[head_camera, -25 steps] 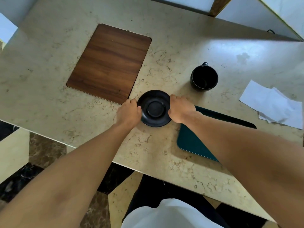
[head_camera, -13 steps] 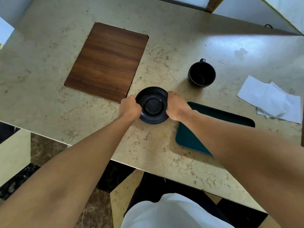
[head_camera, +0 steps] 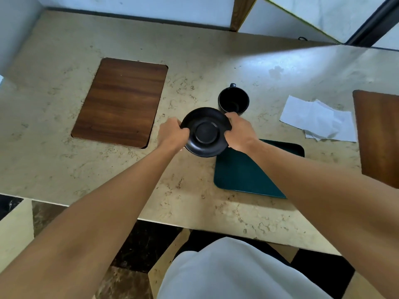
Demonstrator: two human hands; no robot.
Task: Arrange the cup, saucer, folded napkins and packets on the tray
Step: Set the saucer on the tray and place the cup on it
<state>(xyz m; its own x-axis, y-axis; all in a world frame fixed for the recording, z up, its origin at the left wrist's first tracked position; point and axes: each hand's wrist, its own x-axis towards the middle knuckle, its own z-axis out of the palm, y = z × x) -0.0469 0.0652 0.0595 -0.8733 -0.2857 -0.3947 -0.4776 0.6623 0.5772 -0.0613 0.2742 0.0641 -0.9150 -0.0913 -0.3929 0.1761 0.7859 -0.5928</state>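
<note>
Both hands hold a black saucer (head_camera: 205, 132) by its rim, lifted off the marble table and tilted toward me. My left hand (head_camera: 171, 134) grips its left edge, my right hand (head_camera: 238, 131) its right edge. A black cup (head_camera: 233, 101) stands upright just behind the saucer, handle pointing away. The dark green tray (head_camera: 239, 171) lies to the right of and below the saucer, partly hidden under my right forearm. White folded napkins (head_camera: 319, 119) lie on the table further right. No packets are visible.
A wooden inset panel (head_camera: 121, 102) sits in the marble table (head_camera: 54, 160) at the left. Another brown wooden board (head_camera: 380, 134) is at the right edge. The table's near edge runs across below the tray; walls stand behind.
The saucer has come up off the table in both hands and moved slightly right, toward the tray's corner. The camera view has shifted, revealing the board on the right.
</note>
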